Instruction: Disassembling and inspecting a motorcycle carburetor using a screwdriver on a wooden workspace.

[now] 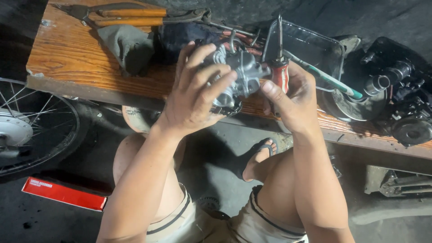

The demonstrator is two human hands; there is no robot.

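My left hand [195, 92] wraps around a grey metal carburetor [240, 74], holding it up over the front edge of a wooden bench [72, 58]. My right hand [294, 96] grips a screwdriver [280, 67] with a red handle, its shaft pointing up beside the carburetor's right side. The right thumb presses against the carburetor body. Both hands meet above my knees.
Long-handled pliers [130, 15] and a grey rag [128, 45] lie on the bench's far left. A black tray [310, 45] with a green-handled brush [326, 76] sits at right, by dark engine parts [400, 94]. A spoked wheel [33, 126] and red box [63, 193] are on the floor.
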